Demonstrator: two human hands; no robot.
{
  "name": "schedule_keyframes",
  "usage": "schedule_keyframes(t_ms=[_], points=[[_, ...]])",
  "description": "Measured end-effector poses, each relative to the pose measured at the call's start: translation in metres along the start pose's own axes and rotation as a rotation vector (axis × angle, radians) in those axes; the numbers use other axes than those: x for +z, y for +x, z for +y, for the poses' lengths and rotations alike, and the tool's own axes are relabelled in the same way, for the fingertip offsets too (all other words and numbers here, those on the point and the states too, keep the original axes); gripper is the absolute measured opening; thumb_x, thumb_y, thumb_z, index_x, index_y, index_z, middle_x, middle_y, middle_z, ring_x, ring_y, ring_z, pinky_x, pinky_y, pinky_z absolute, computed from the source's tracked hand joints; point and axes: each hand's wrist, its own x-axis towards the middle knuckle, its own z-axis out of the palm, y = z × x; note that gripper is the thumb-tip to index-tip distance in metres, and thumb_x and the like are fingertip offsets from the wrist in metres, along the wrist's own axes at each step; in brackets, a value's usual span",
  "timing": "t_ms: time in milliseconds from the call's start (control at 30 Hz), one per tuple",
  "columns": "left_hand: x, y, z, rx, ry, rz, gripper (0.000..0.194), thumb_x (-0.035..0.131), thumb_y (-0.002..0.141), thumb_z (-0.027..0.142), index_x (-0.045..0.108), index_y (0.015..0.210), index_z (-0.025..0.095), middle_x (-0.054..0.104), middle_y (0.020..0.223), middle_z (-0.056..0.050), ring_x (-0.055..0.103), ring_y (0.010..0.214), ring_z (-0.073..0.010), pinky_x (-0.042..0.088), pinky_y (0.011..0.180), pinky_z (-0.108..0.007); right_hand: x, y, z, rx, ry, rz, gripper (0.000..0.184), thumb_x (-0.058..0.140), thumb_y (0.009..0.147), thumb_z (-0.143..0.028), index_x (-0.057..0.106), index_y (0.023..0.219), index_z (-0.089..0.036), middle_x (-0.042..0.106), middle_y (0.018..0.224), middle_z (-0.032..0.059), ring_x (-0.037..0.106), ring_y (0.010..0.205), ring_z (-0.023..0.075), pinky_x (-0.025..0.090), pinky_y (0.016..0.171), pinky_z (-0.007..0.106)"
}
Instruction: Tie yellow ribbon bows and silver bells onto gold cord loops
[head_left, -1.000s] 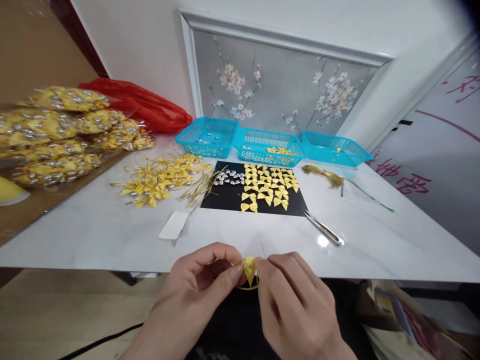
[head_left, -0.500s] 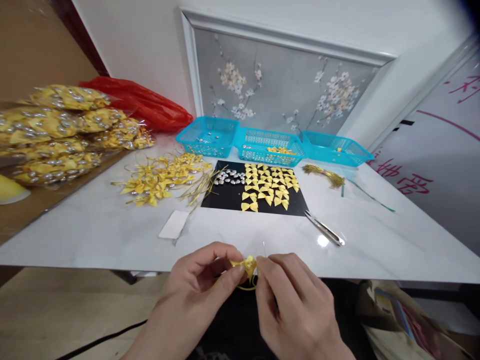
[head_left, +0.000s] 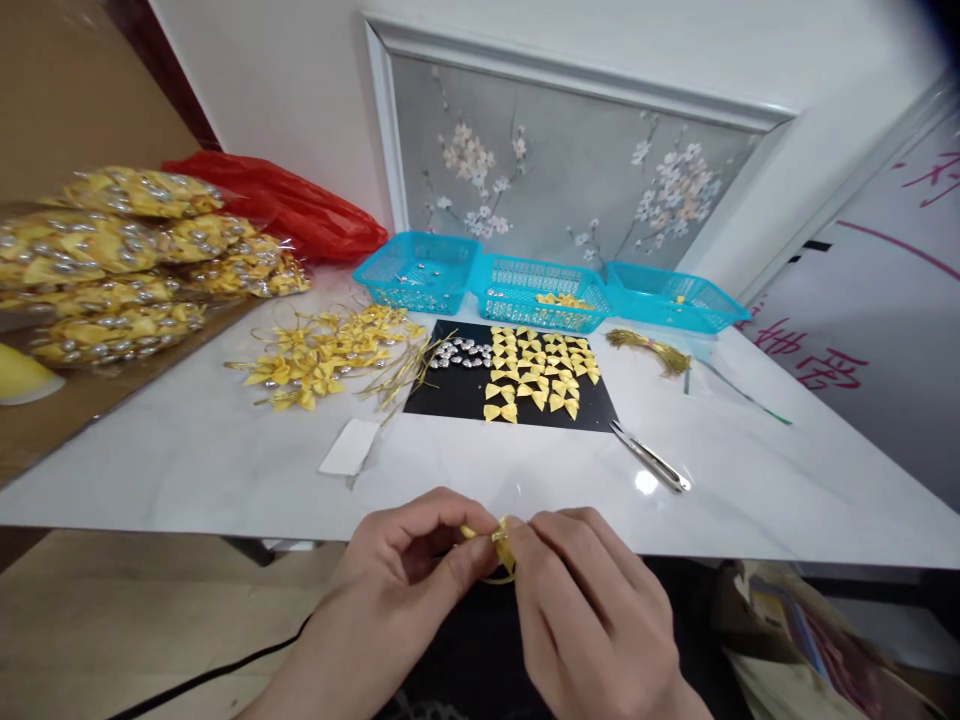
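Observation:
A small yellow ribbon bow (head_left: 504, 545) is pinched between thumb and fingers of my left hand (head_left: 420, 570), just off the table's front edge. The fingertips of my right hand (head_left: 592, 600) are closed on the bow's right side and cover much of it. A thin yellow loop hangs below the bow. Whether my right fingers also hold a needle is hidden. Beyond my hands, a black mat (head_left: 450, 398) carries rows of yellow bows (head_left: 532, 370) and a cluster of silvery beads (head_left: 461, 353). Thread snips (head_left: 651, 457) lie to the right of the mat.
Three blue baskets (head_left: 544, 317) line the wall. Finished-looking yellow bows (head_left: 307, 360), gold cords (head_left: 409, 372) and a white card (head_left: 350, 447) lie left. Bagged bows (head_left: 112, 250) and a red bag (head_left: 285, 205) are far left. A gold tie bundle (head_left: 649, 352) lies right.
My right fingertips have moved left onto the bow and now cover more of it. The thin needle-like sliver that stood above my right fingers is barely visible now.

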Motion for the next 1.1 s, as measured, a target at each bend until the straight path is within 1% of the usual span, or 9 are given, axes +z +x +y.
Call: schedule_keyframes(t_ms=[100, 233, 433, 533, 633, 733, 867, 967, 1100], points=[[0.0, 0.0, -0.002, -0.008, 0.004, -0.015, 0.012, 0.072, 0.082, 0.032, 0.07, 0.077, 0.021, 0.066, 0.074, 0.002, 0.06, 0.073, -0.0163, 0.049, 0.069, -0.023, -0.001, 0.001, -0.001, 0.008, -0.009, -0.003, 0.014, 0.068, 0.078, 0.006, 0.069, 0.09, -0.001, 0.067, 0.068, 0.0139, 0.059, 0.063, 0.0213, 0.048, 0.048, 0.034], [-0.002, 0.0, -0.006, 0.011, -0.023, -0.008, 0.013, 0.069, 0.086, 0.033, 0.07, 0.08, 0.022, 0.065, 0.076, 0.003, 0.058, 0.075, -0.0147, 0.047, 0.069, -0.021, -0.001, 0.004, -0.002, 0.064, -0.022, 0.006, 0.008, 0.065, 0.083, 0.003, 0.069, 0.085, -0.004, 0.064, 0.065, 0.0119, 0.054, 0.059, 0.0173, 0.049, 0.047, 0.032], [-0.001, -0.001, -0.007, -0.015, -0.068, -0.02, 0.015, 0.071, 0.086, 0.033, 0.067, 0.078, 0.02, 0.063, 0.074, 0.003, 0.057, 0.074, -0.013, 0.046, 0.07, -0.019, 0.001, 0.004, -0.003, 0.097, 0.039, 0.026, 0.011, 0.059, 0.088, 0.003, 0.068, 0.089, -0.003, 0.066, 0.069, 0.012, 0.058, 0.062, 0.0172, 0.053, 0.052, 0.03], [0.001, 0.0, -0.004, -0.015, -0.098, -0.045, 0.012, 0.072, 0.085, 0.031, 0.07, 0.081, 0.02, 0.066, 0.077, 0.002, 0.06, 0.076, -0.0145, 0.049, 0.072, -0.021, 0.001, 0.003, -0.003, 0.112, 0.062, 0.019, 0.011, 0.061, 0.087, 0.004, 0.068, 0.09, -0.003, 0.066, 0.07, 0.0123, 0.06, 0.064, 0.0175, 0.054, 0.054, 0.03], [0.003, 0.002, 0.0, -0.006, -0.077, -0.073, 0.011, 0.072, 0.084, 0.031, 0.072, 0.085, 0.02, 0.07, 0.082, 0.0, 0.062, 0.081, -0.0172, 0.05, 0.076, -0.024, 0.001, 0.002, -0.002, 0.113, 0.069, 0.011, 0.013, 0.061, 0.085, 0.006, 0.068, 0.092, -0.002, 0.066, 0.071, 0.0131, 0.06, 0.065, 0.018, 0.055, 0.054, 0.031], [0.002, 0.002, 0.002, -0.002, -0.041, -0.061, 0.011, 0.073, 0.082, 0.03, 0.072, 0.081, 0.019, 0.068, 0.077, 0.0, 0.06, 0.077, -0.0165, 0.049, 0.073, -0.023, 0.001, 0.002, -0.001, 0.111, 0.071, 0.017, 0.015, 0.06, 0.084, 0.006, 0.069, 0.093, -0.002, 0.066, 0.072, 0.0132, 0.059, 0.064, 0.0177, 0.054, 0.052, 0.03], [0.0, 0.001, -0.001, 0.005, -0.041, -0.033, 0.011, 0.073, 0.083, 0.029, 0.07, 0.076, 0.021, 0.064, 0.072, 0.004, 0.056, 0.072, -0.0136, 0.046, 0.068, -0.02, 0.0, 0.003, -0.002, 0.11, 0.054, 0.017, 0.011, 0.062, 0.085, 0.004, 0.068, 0.09, -0.003, 0.066, 0.071, 0.0125, 0.059, 0.063, 0.0168, 0.054, 0.053, 0.029], [-0.002, 0.001, -0.007, 0.002, -0.067, -0.02, 0.009, 0.073, 0.084, 0.03, 0.071, 0.078, 0.023, 0.065, 0.075, 0.004, 0.056, 0.074, -0.013, 0.045, 0.069, -0.019, -0.001, 0.003, -0.002, 0.112, 0.034, 0.007, 0.009, 0.061, 0.087, 0.002, 0.068, 0.089, -0.003, 0.066, 0.069, 0.0118, 0.06, 0.063, 0.0169, 0.054, 0.054, 0.029], [-0.004, 0.0, -0.011, -0.012, -0.107, 0.008, 0.006, 0.075, 0.083, 0.03, 0.073, 0.082, 0.025, 0.067, 0.078, 0.004, 0.057, 0.076, -0.0132, 0.045, 0.071, -0.019, -0.001, 0.002, -0.001, 0.129, 0.021, -0.028, 0.012, 0.058, 0.088, 0.001, 0.069, 0.089, -0.004, 0.065, 0.069, 0.0107, 0.059, 0.063, 0.0172, 0.054, 0.055, 0.03]])
